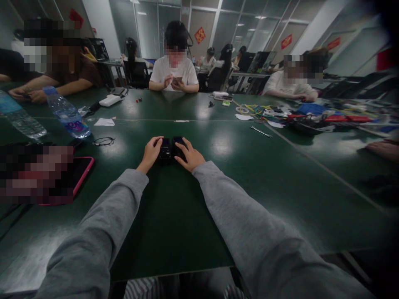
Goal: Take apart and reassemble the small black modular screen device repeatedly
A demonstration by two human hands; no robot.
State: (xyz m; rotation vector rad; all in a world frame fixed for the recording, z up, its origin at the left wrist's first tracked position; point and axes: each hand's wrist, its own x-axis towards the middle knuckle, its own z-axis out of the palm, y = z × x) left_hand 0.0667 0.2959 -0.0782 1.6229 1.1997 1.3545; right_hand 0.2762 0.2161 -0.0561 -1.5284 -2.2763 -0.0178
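Two small black box-shaped devices sit side by side on the green tabletop, with a narrow gap between them. My left hand (151, 153) grips the left black device (165, 150) from its outer side, thumb over the top edge. Small light marks show on that device's near part, but its kind is unclear. Around the right black device (178, 141) my right hand (190, 157) is curled, its fingers over the top and outer side and the thumb at the near end. My fingers cover much of the right device.
Water bottles (70, 116), a coiled black cable (104, 141) and a pink-edged tablet (84, 176) are on the left. A wrench (261, 132) lies right of centre, near a pile of cables and tools (314, 116). People sit around the table (174, 224).
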